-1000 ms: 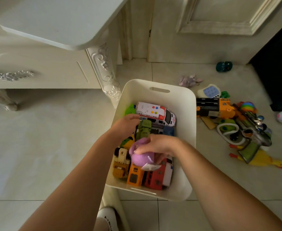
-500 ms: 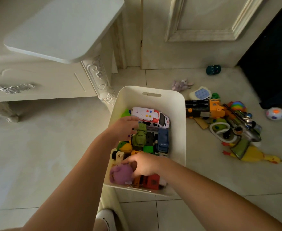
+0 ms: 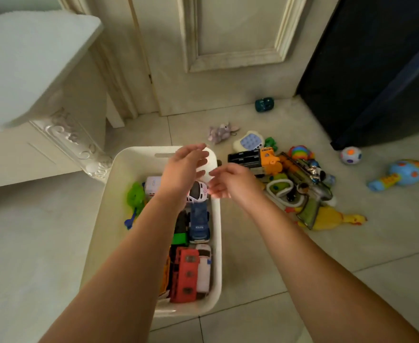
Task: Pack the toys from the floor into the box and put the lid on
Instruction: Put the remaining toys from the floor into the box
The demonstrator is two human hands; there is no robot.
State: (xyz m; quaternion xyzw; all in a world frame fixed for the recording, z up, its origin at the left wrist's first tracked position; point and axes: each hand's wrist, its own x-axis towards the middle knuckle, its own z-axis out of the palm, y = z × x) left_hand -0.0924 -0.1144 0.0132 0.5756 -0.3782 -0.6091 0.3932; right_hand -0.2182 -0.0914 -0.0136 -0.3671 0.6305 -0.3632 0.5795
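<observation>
A white plastic box (image 3: pixel 119 174) stands on the tiled floor and holds several toy vehicles, among them a red bus (image 3: pixel 185 276), a blue car (image 3: pixel 198 222) and a white ambulance (image 3: pixel 198 191). My left hand (image 3: pixel 183 169) hovers open above the box's far end. My right hand (image 3: pixel 230 180) is open too, just over the box's right rim, holding nothing. To the right on the floor lies a pile of toys: an orange and black truck (image 3: pixel 255 158), a toy gun (image 3: pixel 307 184), a yellow rubber chicken (image 3: pixel 332 219). No lid is in view.
A white ornate cabinet (image 3: pixel 30 82) overhangs at the left. A door (image 3: pixel 228 45) is behind, a dark panel (image 3: pixel 376 70) at the right. Farther out lie a purple plush (image 3: pixel 222 132), a teal toy (image 3: pixel 264 104), a spotted ball (image 3: pixel 350 155) and a blue rattle toy (image 3: pixel 401 174).
My right hand has let go of the purple toy inside the box. Both hands have risen out of the box and moved toward its far right end. The view has tilted up.
</observation>
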